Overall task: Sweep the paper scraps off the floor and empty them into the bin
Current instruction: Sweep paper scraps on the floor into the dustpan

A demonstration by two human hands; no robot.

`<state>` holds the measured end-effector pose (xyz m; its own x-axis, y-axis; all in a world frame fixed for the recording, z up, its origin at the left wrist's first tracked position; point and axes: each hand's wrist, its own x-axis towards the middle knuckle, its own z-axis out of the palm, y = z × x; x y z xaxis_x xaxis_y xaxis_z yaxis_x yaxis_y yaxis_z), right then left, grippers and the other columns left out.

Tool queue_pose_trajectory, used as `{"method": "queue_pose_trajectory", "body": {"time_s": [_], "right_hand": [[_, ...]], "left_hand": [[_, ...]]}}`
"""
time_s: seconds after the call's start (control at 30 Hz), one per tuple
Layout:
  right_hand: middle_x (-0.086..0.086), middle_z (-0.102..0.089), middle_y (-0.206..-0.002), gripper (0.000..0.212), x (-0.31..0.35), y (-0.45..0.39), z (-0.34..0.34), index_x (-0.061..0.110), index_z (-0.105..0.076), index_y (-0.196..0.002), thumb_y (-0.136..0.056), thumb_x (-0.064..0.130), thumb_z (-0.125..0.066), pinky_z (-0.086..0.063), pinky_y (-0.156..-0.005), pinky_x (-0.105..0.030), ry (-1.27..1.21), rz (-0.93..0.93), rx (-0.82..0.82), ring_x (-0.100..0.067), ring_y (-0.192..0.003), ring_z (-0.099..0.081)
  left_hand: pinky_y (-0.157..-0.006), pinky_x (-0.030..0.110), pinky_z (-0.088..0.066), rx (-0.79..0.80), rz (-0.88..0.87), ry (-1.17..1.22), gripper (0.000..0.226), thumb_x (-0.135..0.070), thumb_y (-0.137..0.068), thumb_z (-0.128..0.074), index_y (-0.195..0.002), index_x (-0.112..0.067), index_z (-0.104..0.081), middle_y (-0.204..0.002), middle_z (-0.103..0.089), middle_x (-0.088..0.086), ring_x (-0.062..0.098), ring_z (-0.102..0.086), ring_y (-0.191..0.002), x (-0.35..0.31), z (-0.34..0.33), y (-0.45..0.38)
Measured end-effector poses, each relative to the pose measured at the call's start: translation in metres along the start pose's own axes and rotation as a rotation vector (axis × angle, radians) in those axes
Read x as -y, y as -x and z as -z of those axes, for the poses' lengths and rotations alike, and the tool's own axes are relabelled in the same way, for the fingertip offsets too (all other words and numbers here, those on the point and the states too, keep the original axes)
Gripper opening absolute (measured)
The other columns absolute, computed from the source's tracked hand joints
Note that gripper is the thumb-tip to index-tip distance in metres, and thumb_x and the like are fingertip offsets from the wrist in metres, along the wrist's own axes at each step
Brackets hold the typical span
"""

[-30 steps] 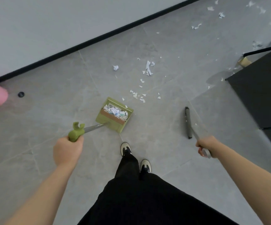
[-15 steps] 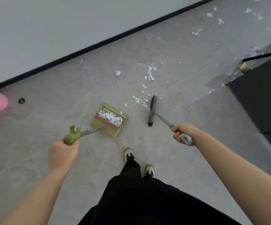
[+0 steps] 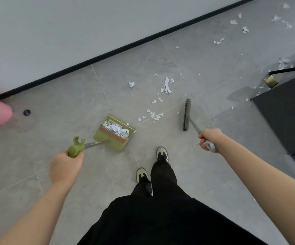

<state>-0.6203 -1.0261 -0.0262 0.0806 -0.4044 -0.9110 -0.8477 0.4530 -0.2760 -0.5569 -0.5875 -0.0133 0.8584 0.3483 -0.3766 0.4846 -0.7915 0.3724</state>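
Head view: torn white paper scraps (image 3: 154,116) strewn on grey tiles at twelve o'clock of the feet, between olive-green plastic dustpan (image 3: 115,132), already part-filled, and grey bristled broom head (image 3: 186,114). Mid-sweep, likely; next, drawing scraps toward the pan at nine o'clock. Left hand (image 3: 65,166) wrapped round pan handle; right hand (image 3: 207,141) gripping broomstick, arms outstretched.

Both bare forearms extend forward and down, spread well apart. Left hand (image 3: 65,167), knuckles up, fingers curled in a grip; right hand (image 3: 209,140) likewise curled, wrist angled inward.
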Motion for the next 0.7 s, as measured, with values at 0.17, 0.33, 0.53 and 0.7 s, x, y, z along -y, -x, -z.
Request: {"method": "queue_pose_trajectory", "body": {"time_s": [0.17, 0.33, 0.53, 0.7], "right_hand": [[-0.007, -0.038, -0.064, 0.022, 0.033, -0.023, 0.011, 0.001, -0.044, -0.073, -0.092, -0.011, -0.043, -0.037, -0.036, -0.015, 0.103, 0.025, -0.036, -0.011, -0.021, -0.031], [-0.009, -0.038, -0.063, 0.021, 0.086, -0.043, 0.007, 0.001, -0.043, -0.073, -0.090, -0.012, -0.044, -0.038, -0.036, -0.017, 0.156, 0.072, 0.011, -0.013, -0.023, -0.033], [-0.007, -0.036, -0.067, 0.020, 0.174, -0.068, -0.003, 0.006, -0.040, -0.080, -0.089, -0.012, -0.040, -0.036, -0.038, -0.016, 0.285, 0.041, 0.105, -0.011, -0.025, -0.033], [-0.004, -0.035, -0.058, 0.026, 0.220, -0.062, -0.013, 0.006, -0.037, -0.072, -0.090, -0.012, -0.039, -0.037, -0.039, -0.014, 0.439, 0.044, 0.185, -0.011, -0.028, -0.034]], "left_hand": [[-0.065, 0.042, -0.045, -0.032, 0.018, 0.002, 0.036, -0.032, -0.086, -0.071, -0.076, 0.002, -0.068, -0.074, -0.063, 0.030, 0.049, -0.062, -0.077, -0.028, -0.007, -0.013], [-0.064, 0.042, -0.046, -0.065, 0.037, 0.016, 0.040, -0.036, -0.087, -0.071, -0.074, 0.002, -0.068, -0.070, -0.061, 0.029, 0.048, -0.062, -0.074, -0.070, -0.016, -0.022], [-0.066, 0.043, -0.047, -0.082, 0.073, 0.034, 0.040, -0.034, -0.086, -0.071, -0.076, 0.004, -0.069, -0.069, -0.061, 0.029, 0.048, -0.063, -0.075, -0.132, -0.032, -0.033], [-0.067, 0.043, -0.046, -0.101, 0.067, 0.046, 0.045, -0.040, -0.083, -0.068, -0.078, 0.004, -0.069, -0.074, -0.063, 0.033, 0.050, -0.062, -0.078, -0.169, -0.044, -0.040]]}}
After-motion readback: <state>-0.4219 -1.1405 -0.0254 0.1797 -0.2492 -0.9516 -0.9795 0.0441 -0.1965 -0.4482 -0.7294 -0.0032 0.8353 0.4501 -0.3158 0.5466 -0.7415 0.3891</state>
